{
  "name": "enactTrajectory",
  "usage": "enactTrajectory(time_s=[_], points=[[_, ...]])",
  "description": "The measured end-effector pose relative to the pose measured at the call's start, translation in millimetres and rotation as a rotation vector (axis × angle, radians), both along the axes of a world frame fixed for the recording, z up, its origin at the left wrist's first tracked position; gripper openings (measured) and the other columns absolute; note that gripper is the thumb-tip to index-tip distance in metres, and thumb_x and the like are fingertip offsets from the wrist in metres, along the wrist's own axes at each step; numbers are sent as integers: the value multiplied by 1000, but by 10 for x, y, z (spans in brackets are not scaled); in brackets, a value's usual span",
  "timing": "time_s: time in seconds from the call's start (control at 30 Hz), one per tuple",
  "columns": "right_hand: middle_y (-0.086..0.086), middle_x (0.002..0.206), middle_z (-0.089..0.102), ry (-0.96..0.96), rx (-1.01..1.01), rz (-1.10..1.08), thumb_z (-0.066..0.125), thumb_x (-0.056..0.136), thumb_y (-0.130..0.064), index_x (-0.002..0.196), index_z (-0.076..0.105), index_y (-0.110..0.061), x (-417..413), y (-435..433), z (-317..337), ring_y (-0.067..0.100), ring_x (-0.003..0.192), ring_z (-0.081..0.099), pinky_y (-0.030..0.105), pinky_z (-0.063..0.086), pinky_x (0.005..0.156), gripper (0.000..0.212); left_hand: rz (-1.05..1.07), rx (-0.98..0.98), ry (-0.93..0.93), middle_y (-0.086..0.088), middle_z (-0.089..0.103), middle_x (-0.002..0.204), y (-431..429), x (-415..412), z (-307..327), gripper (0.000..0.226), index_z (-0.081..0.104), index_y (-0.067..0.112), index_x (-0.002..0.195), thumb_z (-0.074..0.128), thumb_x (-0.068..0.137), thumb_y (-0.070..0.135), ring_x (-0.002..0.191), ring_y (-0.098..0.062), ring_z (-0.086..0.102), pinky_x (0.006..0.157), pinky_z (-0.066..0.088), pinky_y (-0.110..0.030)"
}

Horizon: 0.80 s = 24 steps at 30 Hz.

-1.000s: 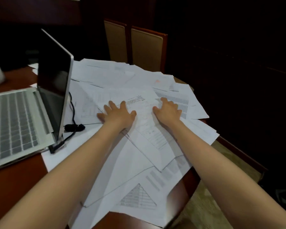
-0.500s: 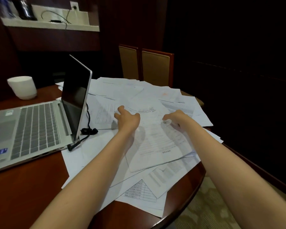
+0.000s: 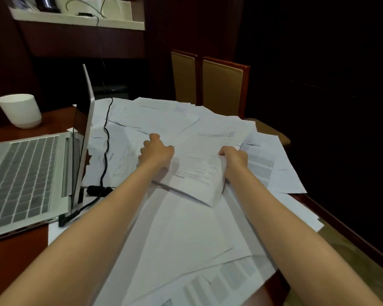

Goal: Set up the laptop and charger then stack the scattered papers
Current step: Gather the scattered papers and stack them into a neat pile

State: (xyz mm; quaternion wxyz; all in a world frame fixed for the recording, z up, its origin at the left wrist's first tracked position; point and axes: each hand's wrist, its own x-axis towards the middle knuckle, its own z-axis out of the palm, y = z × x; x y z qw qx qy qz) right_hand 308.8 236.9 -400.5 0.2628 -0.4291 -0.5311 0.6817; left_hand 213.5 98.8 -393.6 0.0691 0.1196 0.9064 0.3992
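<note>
While the left hand and right hand each curl round a side edge of the raised papers, mid-table just right of the laptop, it seems best to tap them square, keeping clear of the charger cable.

Both forearms stretched forward, left hand and right hand side by side; fingers curled in grip

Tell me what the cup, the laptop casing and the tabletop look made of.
Cup: matte white with a thick wall, probably ceramic, though plastic is possible.
Laptop casing: silver with a dull metallic sheen, likely aluminium or painted plastic.
Tabletop: reddish-brown, smooth and slightly glossy, likely varnished wood or veneer.
</note>
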Motion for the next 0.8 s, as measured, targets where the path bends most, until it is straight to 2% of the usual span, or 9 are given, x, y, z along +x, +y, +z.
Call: enactTrajectory(time_s=[0.1, 0.2, 0.33, 0.43, 0.5, 0.57, 0.67, 0.73, 0.8], points=[[0, 83, 54, 38, -69, -15, 50, 82, 1, 105, 51, -10, -197, -142, 42, 22, 79, 54, 27, 43, 68, 25, -3, -195, 81, -14, 32, 142, 106, -141, 7, 52, 26, 15, 141, 44, 93, 27, 130, -33, 31, 104, 26, -41], [1, 85, 57, 35, -94, 35, 50, 82, 0, 110, 53, -10, -294, -317, 47, 20, 75, 54, 27, 46, 65, 30, -48, -316, 45, -16, 30, 143, 165, -190, 16, 55, 24, 15, 143, 42, 94, 33, 132, -34, 28, 106, 23, -42], [7, 65, 52, -130, -176, 515, 54, 87, -4, 85, 51, -5, -236, -473, 190, 19, 60, 54, 34, 54, 64, 3, -58, -489, 13, -16, 27, 145, 197, -216, -21, 57, 25, 16, 143, 35, 94, 42, 135, -33, 22, 108, 18, -46], [8, 71, 66, -325, -48, 959, 59, 88, -20, 88, 60, -3, -173, -451, 263, 16, 56, 63, 25, 57, 58, 16, -64, -529, 65, -15, 25, 147, 171, -272, -61, 57, 23, 19, 144, 31, 94, 46, 137, -33, 19, 109, 16, -50], [7, 80, 68, -419, 60, 1121, 58, 90, -31, 93, 65, -4, -141, -402, 279, 13, 57, 62, 20, 52, 49, 28, -83, -542, 77, -14, 26, 147, 123, -274, -124, 57, 22, 20, 145, 28, 95, 47, 136, -32, 21, 108, 17, -51], [4, 74, 67, -457, 161, 1053, 57, 90, -34, 84, 66, -8, -71, -341, 294, 13, 53, 58, 18, 45, 42, 28, -119, -593, 98, -13, 21, 150, 60, -229, -200, 59, 20, 20, 146, 25, 95, 49, 139, -31, 17, 109, 15, -52], [5, 60, 54, -458, 466, 625, 58, 89, -24, 65, 55, -11, -38, -138, 198, 17, 47, 45, 21, 37, 47, 27, -184, -627, 151, -12, 8, 155, -32, -178, -269, 60, 12, 21, 148, 20, 97, 50, 144, -30, 5, 112, 8, -52], [5, 69, 48, -430, 630, 413, 57, 89, -18, 68, 55, -10, -66, -30, 133, 20, 59, 47, 27, 40, 59, 23, -214, -619, 153, -11, 4, 156, -88, -150, -281, 59, 10, 22, 149, 18, 97, 50, 144, -29, 2, 113, 5, -52], [3, 79, 45, -371, 566, 338, 57, 88, -17, 78, 54, -8, -105, 9, 112, 20, 70, 47, 30, 42, 62, 13, -227, -616, 158, -10, 3, 157, -130, -87, -292, 59, 9, 24, 149, 18, 97, 50, 145, -28, 0, 114, 3, -52]])
